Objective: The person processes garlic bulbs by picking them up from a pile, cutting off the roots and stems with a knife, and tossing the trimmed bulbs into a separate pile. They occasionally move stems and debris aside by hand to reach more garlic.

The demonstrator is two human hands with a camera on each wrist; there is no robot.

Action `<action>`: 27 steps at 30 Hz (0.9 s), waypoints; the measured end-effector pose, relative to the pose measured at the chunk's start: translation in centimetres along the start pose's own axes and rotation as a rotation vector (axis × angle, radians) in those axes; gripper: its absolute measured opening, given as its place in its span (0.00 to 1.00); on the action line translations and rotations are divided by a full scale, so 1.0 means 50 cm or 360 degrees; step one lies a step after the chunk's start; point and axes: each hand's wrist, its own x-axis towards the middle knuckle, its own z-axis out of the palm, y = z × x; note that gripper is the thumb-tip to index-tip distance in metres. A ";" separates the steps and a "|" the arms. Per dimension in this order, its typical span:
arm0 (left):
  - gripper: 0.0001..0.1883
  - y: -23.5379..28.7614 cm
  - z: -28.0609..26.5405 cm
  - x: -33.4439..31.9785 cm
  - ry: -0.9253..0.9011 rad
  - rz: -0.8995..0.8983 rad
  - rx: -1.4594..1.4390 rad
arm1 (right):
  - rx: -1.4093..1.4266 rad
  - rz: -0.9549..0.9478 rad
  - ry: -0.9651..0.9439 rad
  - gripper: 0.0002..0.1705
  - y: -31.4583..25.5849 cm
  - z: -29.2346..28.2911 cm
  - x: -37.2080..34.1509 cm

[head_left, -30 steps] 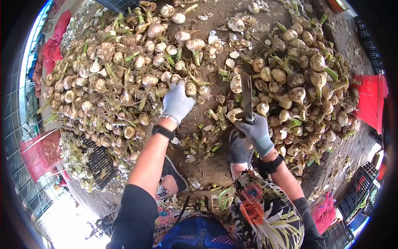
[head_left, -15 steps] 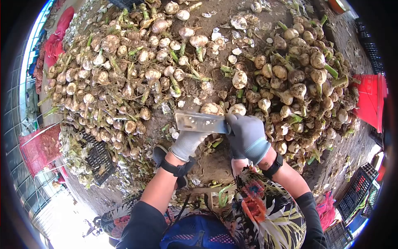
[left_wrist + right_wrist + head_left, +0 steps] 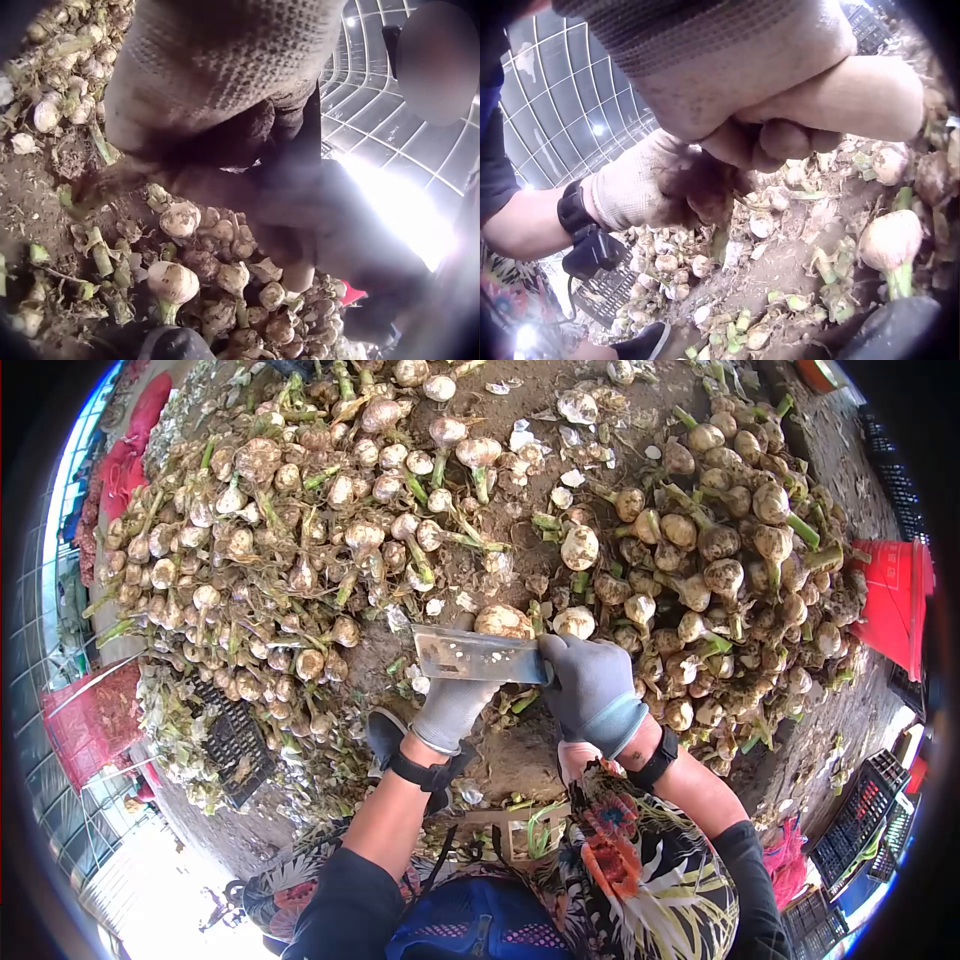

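Observation:
The gloved right hand [image 3: 592, 685] grips a knife [image 3: 480, 657] whose broad blade lies across, pointing left. Beneath the blade is the gloved left hand [image 3: 455, 708], its fingers mostly hidden; a large garlic bulb [image 3: 503, 622] shows just beyond the blade and appears held by it. In the right wrist view the right hand [image 3: 757, 82] has curled fingers, and the left hand [image 3: 652, 184] is close by, fingers bent round something dark. The left hand [image 3: 217, 75] fills the top of the left wrist view, its grasp in shadow.
A wide heap of garlic [image 3: 240, 540] lies left, another pile [image 3: 720, 550] right. Cut stems and peel litter the soil between them. A red bucket [image 3: 893, 600] stands at far right; a black crate [image 3: 238, 745] lies lower left. Shoes are below the hands.
The left hand has come back from the left heap with a bulb, toward the body. The right hand has swung the knife from pointing away to lying across above the left hand.

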 end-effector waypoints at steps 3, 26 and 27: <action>0.30 0.023 0.009 -0.011 0.0032 -0.0148 -0.0358 | -0.0004 0.0031 0.0089 0.10 0.010 0.004 0.003; 0.08 0.085 0.012 -0.028 -0.0776 0.0852 0.2041 | 0.0489 0.0204 -0.0337 0.17 0.034 0.004 -0.010; 0.08 0.108 0.013 -0.036 -0.0776 0.0854 0.2049 | 0.0493 0.0200 -0.0331 0.17 0.046 0.018 -0.022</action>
